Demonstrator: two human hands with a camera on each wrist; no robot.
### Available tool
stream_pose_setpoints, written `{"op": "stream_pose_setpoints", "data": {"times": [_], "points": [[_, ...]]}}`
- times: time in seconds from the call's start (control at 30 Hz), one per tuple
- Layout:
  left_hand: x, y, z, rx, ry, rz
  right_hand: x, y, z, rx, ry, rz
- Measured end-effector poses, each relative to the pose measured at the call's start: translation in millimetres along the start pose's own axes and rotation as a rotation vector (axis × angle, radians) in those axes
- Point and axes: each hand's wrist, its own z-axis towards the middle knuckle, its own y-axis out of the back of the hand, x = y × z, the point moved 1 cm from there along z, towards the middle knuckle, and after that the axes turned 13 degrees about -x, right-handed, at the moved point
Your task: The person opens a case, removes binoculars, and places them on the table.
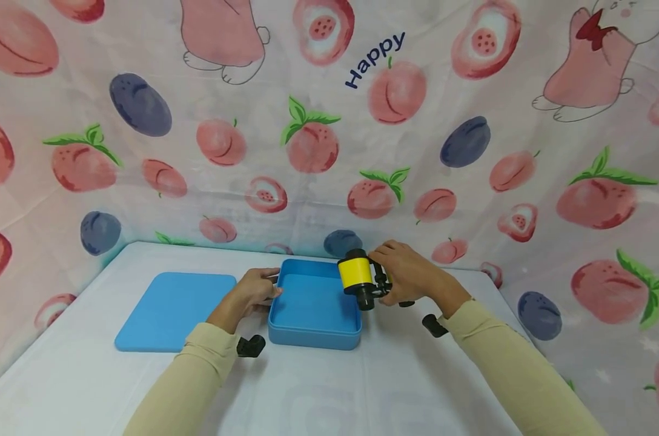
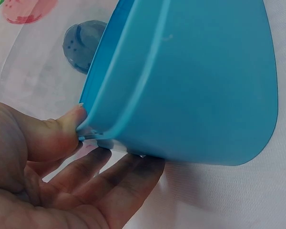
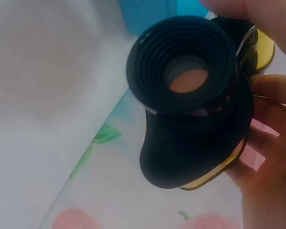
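A blue rectangular box (image 1: 314, 339) with an open top stands on the table. My left hand (image 1: 255, 289) holds its left side. In the left wrist view the thumb lies at the rim and the fingers (image 2: 133, 179) touch the outer wall. My right hand (image 1: 408, 269) grips yellow and black binoculars (image 1: 357, 275), held above the right edge of the box. Close up in the right wrist view, one black eyepiece (image 3: 181, 100) faces the camera, and the fingers wrap the far side of the body.
Left of the box, a flat blue lid (image 1: 177, 312) lies on the white table (image 1: 307, 393). A cloth (image 1: 242, 103) printed with fruit and rabbits hangs behind the table. Black wrist mounts (image 1: 251, 346) show by both sleeves.
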Motion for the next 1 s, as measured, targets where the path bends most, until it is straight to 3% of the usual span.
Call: {"op": "stream_pose_setpoints", "data": {"times": [1.0], "points": [[2.4, -0.8, -0.9, -0.004, 0.002, -0.008, -33, -11.4, -28, 0.023, -0.089, 0.015]]}}
